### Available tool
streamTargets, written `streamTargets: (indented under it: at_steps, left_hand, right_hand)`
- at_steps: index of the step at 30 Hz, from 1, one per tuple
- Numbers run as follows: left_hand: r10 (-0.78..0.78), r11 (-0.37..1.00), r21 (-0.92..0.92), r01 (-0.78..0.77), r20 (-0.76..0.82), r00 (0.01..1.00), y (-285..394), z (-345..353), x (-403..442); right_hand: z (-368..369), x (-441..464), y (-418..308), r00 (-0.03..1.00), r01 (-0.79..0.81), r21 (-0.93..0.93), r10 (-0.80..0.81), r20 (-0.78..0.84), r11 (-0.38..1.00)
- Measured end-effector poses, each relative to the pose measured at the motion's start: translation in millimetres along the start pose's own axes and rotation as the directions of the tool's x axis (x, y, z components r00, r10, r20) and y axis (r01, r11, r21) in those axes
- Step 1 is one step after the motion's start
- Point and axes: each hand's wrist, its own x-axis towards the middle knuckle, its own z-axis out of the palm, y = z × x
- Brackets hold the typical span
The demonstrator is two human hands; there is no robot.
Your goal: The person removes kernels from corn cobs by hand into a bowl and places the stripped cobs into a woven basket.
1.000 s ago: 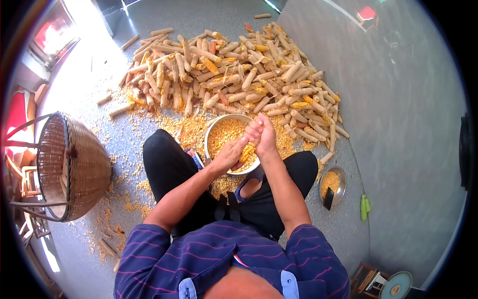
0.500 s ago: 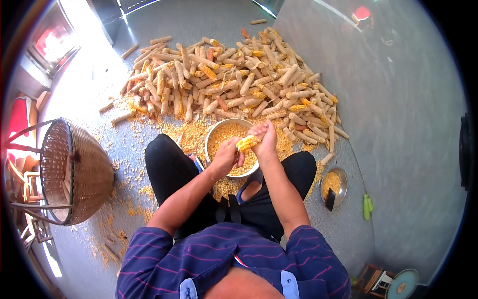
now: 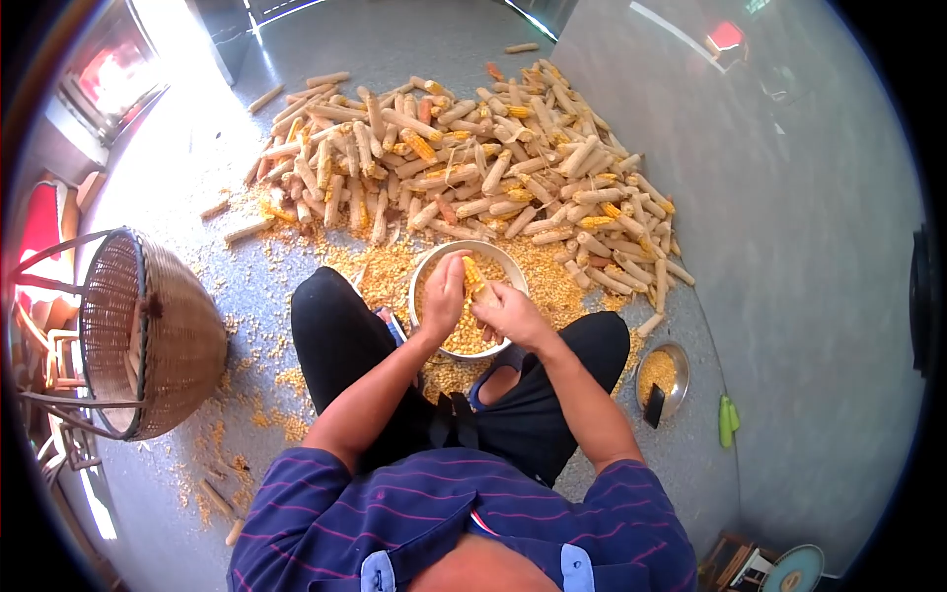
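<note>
A partly stripped corn cob [image 3: 477,282] is tilted over a round pale basin [image 3: 520,274] between my knees. My right hand [image 3: 511,314] is closed around its lower, bare end. Yellow kernels still cover the upper end. My left hand [image 3: 443,299] is at the left side of that end, fingers straight and close together, pointing away from me. It seems to touch the cob, though the contact is not clear. Loose corn kernels [image 3: 468,341] fill the basin below both hands.
A large pile of mostly bare cobs [image 3: 464,158] lies beyond the basin, with kernels scattered around it. A tall wicker basket [image 3: 182,340] stands at left. A metal bowl [image 3: 677,387] of kernels holds a dark flat object [image 3: 653,405]. A green object [image 3: 728,421] lies by the wall.
The cob has swung from nearly level to pointing away from me. My right hand has moved down and nearer to me; my left hand's fingers have straightened upward along the cob.
</note>
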Motion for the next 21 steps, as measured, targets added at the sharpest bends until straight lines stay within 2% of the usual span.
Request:
streamTargets:
  at_steps: [1, 2, 4, 5, 6, 7, 8, 10, 11, 13, 14, 16, 17, 18, 19, 20, 21]
  left_hand:
    - [0.084, 0.985, 0.155, -0.079, -0.028, 0.996, 0.3, 6.7, -4.1]
    - [0.173, 0.938, 0.310, -0.152, -0.042, 0.984, 1.1, 9.5, -5.3]
    - [0.145, 0.934, 0.330, -0.136, -0.002, 0.989, 9.1, 4.1, -3.2]
    - [0.107, 0.935, 0.339, -0.109, 0.027, 0.994, 15.9, 2.0, -3.3]
    - [0.066, 0.935, 0.346, -0.081, 0.057, 0.996, 21.8, 1.6, -5.1]
    - [0.132, 0.928, 0.344, -0.144, 0.060, 0.989, 23.3, 2.0, -6.1]
    - [0.130, 0.929, 0.342, -0.143, 0.061, 0.990, 21.6, 1.9, -6.3]
    - [0.301, 0.853, 0.428, -0.300, 0.067, 0.951, 17.1, 1.0, -5.5]
    - [0.303, 0.853, 0.428, -0.300, 0.063, 0.951, 15.8, 0.2, -5.6]
    - [0.179, 0.884, 0.439, -0.158, -0.006, 0.984, 14.2, -2.4, -5.5]
    - [0.181, 0.884, 0.440, -0.161, -0.005, 0.983, 13.7, -2.8, -4.9]
    - [0.092, 0.922, 0.380, -0.072, -0.034, 0.995, 11.5, -1.9, -2.9]
    - [0.093, 0.923, 0.379, -0.073, -0.034, 0.995, 4.0, -1.4, -1.6]
    - [0.156, 0.937, 0.326, -0.130, -0.055, 0.986, -5.6, -0.9, -0.1]
    - [0.216, 0.944, 0.274, -0.187, -0.080, 0.973, -11.5, -0.3, 0.1]
    - [0.215, 0.943, 0.275, -0.186, -0.080, 0.973, -3.7, 4.2, -3.5]
    - [0.229, 0.863, 0.480, -0.160, -0.088, 0.969, 3.4, 10.0, -9.5]
  right_hand:
    - [8.7, 3.9, 7.9, 0.998, -0.004, -0.012, 0.003, -0.064, 1.000]
    - [21.1, -0.1, 3.3, 0.992, 0.040, 0.063, -0.032, -0.126, 0.997]
    - [28.3, -2.9, 1.2, 0.998, -0.033, 0.288, 0.049, -0.049, 0.957]
    - [27.0, -5.2, -1.5, 0.997, -0.034, 0.292, 0.051, -0.050, 0.956]
    - [23.1, -9.0, -5.4, 0.994, -0.111, 0.409, 0.097, 0.053, 0.906]
    - [19.8, -12.1, -8.7, 0.979, -0.192, 0.509, 0.128, 0.159, 0.839]
    - [18.6, -14.7, -8.6, 0.979, -0.193, 0.509, 0.130, 0.157, 0.839]
    - [17.0, -17.9, -8.5, 0.964, -0.242, 0.615, 0.115, 0.239, 0.750]
    - [15.0, -16.3, -4.7, 0.963, -0.243, 0.612, 0.115, 0.242, 0.752]
    - [13.8, -11.8, -0.1, 0.940, -0.292, 0.722, 0.048, 0.339, 0.627]
    - [16.3, -12.4, -2.3, 0.940, -0.290, 0.722, 0.045, 0.338, 0.628]
    - [23.7, -14.3, -8.5, 0.984, -0.173, 0.577, 0.113, 0.139, 0.798]
    - [23.6, -2.2, 5.3, 0.998, -0.040, 0.394, 0.019, 0.058, 0.918]
    - [23.8, 2.1, 20.7, 0.998, -0.040, 0.393, 0.019, 0.058, 0.919]
    - [28.1, 1.9, 25.2, 0.961, 0.159, -0.115, -0.180, -0.211, 0.981]
    - [35.7, -1.6, 12.1, 0.823, 0.184, -0.617, -0.463, -0.329, 0.765]
    - [38.4, -4.5, -2.8, 0.910, -0.063, -0.580, -0.192, -0.368, 0.812]
